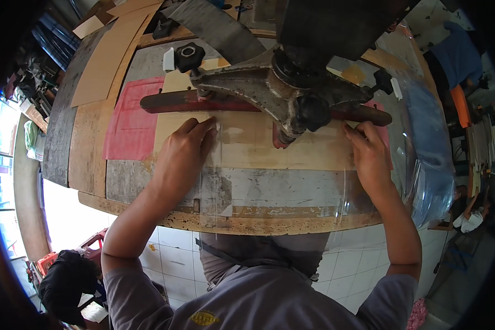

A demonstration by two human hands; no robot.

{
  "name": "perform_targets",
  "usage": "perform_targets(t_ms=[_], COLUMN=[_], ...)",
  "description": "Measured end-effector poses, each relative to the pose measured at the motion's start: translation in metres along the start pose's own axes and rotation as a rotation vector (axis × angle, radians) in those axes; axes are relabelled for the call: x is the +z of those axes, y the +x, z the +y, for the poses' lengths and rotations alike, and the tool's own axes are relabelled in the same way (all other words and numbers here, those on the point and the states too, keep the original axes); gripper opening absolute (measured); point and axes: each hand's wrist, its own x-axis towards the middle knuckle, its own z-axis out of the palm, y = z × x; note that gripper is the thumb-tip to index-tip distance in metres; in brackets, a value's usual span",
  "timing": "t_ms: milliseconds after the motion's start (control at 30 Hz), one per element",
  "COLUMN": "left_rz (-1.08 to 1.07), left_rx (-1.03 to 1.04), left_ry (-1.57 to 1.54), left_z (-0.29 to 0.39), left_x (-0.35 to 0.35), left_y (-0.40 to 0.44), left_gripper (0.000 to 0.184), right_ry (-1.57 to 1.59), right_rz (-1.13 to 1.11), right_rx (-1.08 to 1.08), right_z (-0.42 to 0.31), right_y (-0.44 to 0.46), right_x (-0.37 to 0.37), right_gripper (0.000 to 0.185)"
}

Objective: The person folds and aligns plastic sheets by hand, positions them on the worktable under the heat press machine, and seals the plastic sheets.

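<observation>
A clear plastic sheet lies over the front of the worktable, its near end reaching the wooden edge. My left hand pinches its far left corner, thumb and finger closed together. At the far right corner, my right hand has its fingers bent and closed on the same sheet. Both hands rest just in front of a long dark-red bar, which hangs beneath a worn metal bracket with black knobs. Under the sheet is a tan board, with a red sheet at its left.
Clear, bluish plastic sheets are piled at the table's right edge. Cardboard covers the far left. A dark machine column stands above the bracket. Another person in blue is at the upper right.
</observation>
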Motion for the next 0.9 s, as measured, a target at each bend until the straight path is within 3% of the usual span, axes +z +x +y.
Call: perform_targets(t_ms=[200, 333, 533, 900], left_rz=[0.034, 0.029, 0.015, 0.011], left_rx=[0.002, -0.005, -0.004, 0.005], left_ry=[0.019, -0.004, -0.028, -0.027], left_z=[-0.007, -0.009, -0.01, -0.011], left_x=[0.004, 0.005, 0.005, 0.004], left_y=[-0.003, -0.003, -0.004, -0.004], left_gripper=[0.025, 0.026, 0.027, 0.027], right_ry=[0.022, 0.022, -0.001, -0.008], right_rz=[-0.026, -0.041, -0.038, -0.063], right_rx=[0.015, 0.047, 0.011, 0.043], right_z=[-0.004, -0.006, -0.009, -0.009], right_y=[0.0, 0.002, 0.004, 0.003], right_x=[-0.004, -0.004, -0.006, -0.007], right_gripper=[0.043, 0.026, 0.015, 0.015])
